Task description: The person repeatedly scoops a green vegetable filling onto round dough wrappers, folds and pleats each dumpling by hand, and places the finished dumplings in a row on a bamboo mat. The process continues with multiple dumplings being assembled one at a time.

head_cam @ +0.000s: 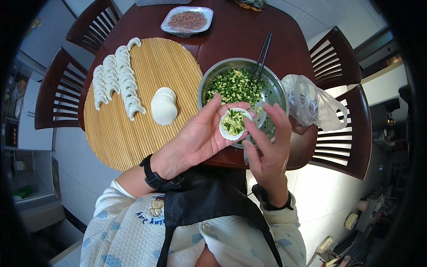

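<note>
My left hand [203, 133] is palm up, and on its fingers lies a round dumpling wrapper [230, 136] topped with green and yellow filling [233, 122]. At the wrapper's right edge is my right hand [270, 143], its fingertips near or on the dough. Behind both hands stands a steel bowl [243, 61] of chopped green and yellow filling, with dark chopsticks [263, 55] leaning in it. Left of my left hand, a stack of wrappers [164, 108] rests on a round slatted mat [156, 60]. Rows of folded dumplings [126, 80] line the mat's left part.
A plastic-wrapped tray of reddish-brown nuts or beans [187, 20] sits at the table's far side. Right of the bowl lies a translucent plastic bag [313, 101] at the edge of the dark wooden table [283, 36]. Wooden chairs [350, 133] flank both sides.
</note>
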A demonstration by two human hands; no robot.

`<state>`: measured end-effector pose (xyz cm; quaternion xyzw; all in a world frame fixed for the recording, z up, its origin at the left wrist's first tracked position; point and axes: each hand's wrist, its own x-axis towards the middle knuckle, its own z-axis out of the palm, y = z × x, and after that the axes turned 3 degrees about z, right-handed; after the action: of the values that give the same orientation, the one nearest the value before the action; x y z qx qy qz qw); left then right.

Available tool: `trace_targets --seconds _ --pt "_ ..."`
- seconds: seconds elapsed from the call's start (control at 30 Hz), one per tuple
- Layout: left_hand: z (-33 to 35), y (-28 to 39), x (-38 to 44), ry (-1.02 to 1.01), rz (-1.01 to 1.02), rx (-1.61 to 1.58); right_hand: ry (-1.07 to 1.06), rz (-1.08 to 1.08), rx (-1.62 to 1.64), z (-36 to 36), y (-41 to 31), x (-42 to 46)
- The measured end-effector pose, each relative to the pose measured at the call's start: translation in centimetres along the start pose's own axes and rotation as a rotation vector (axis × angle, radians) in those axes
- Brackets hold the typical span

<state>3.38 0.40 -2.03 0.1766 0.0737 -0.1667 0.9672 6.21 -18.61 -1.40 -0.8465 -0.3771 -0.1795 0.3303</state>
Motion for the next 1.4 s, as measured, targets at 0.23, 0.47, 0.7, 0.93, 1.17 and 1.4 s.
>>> trace_targets --seconds 0.23,0.47,0.7,0.93,1.17,1.4 --pt "0.4 0.2 -0.3 0.030 -0.021 0.003 -0.014 -0.131 -0.100 -0.4 -0.3 0.6" --pt "0.3 -0.1 -0.5 -0.011 -0.035 0.028 -0.010 -0.187 -0.128 -0.2 0.0 1.3" --pt "0.9 0.3 -2.0 -0.112 -0.057 0.442 0.017 -0.058 0.096 -0.3 -0.3 1.3" --pt "0.7 0.4 -2.3 -0.126 -0.024 0.617 0.110 0.111 0.383 0.6 0.0 0.6" --pt "0.3 0.8 -2.4 -0.106 -0.011 0.584 0.139 0.229 0.554 0.6 0.0 -0.5" --pt "0.8 0.4 -2.3 -0.055 0.021 0.696 0.145 0.147 0.472 1.0 0.6 -0.7"
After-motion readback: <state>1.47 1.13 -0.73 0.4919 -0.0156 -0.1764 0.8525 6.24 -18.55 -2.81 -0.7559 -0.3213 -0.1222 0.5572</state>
